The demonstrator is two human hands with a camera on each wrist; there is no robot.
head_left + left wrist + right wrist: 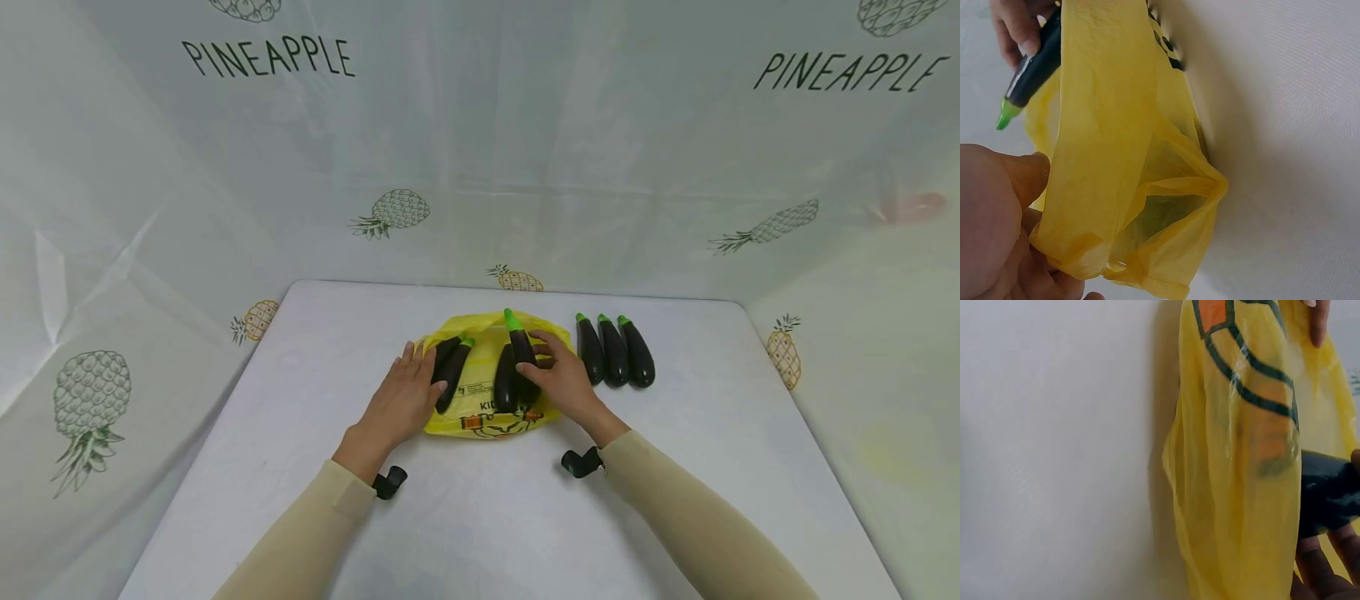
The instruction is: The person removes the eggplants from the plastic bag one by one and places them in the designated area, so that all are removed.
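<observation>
A yellow plastic bag (476, 408) lies on the table with its mouth spread. My right hand (566, 379) grips a dark eggplant (522, 346) with a bright green cap, over the bag's right half. The same eggplant (1038, 69) tilts across the left wrist view, and its dark body (1329, 494) shows behind the bag's wall in the right wrist view. Another eggplant (505, 387) lies beside it. Two more eggplants (455, 375) lie at the bag's left side. My left hand (401, 396) rests along the bag's left rim, fingers straight, thumb spread over the nearest eggplant.
Three eggplants (615, 354) lie side by side on the white table (480, 517), right of the bag. A pineapple-print sheet (600, 167) hangs behind and around the table. Small black devices (581, 462) are strapped at both wrists.
</observation>
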